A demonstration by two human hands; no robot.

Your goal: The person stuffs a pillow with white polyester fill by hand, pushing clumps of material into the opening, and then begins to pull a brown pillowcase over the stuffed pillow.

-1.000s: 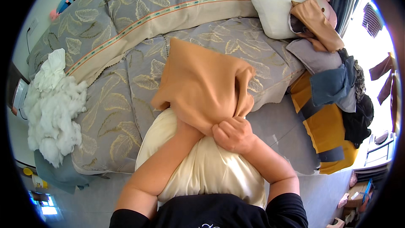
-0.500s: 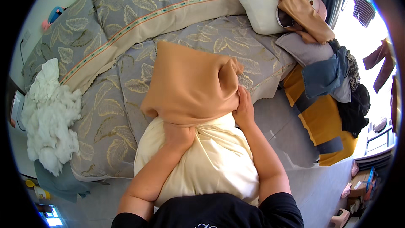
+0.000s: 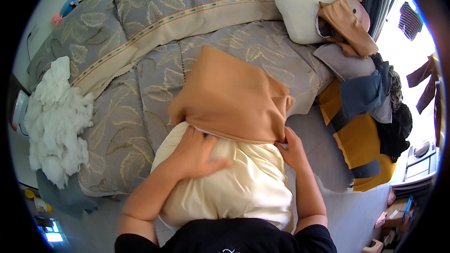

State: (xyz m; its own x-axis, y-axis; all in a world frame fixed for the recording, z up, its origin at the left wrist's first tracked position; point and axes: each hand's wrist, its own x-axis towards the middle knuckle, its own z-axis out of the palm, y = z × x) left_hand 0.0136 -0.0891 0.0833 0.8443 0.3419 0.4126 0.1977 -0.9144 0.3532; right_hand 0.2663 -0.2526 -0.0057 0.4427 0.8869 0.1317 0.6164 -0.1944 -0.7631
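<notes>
Cream pillow point(image 3: 234, 182) lying at near edge of bed point(image 3: 140, 93), far half covered by tan pillowcase point(image 3: 229, 96). Left hand point(image 3: 197, 152) spread flat on pillow just below pillowcase's open edge, fingers point(image 3: 216, 165) extended, gripping nothing. Right hand point(image 3: 293, 147) at pillowcase's near right corner, fingers pinching the fabric edge. Grey leaf-patterned quilt point(image 3: 117, 112) beneath both. White stuffing heap point(image 3: 56, 122) well apart at left. At far right: 1 white pillow point(image 3: 300, 14), pink plush toy point(image 3: 349, 0), piled clothes point(image 3: 370, 103).
</notes>
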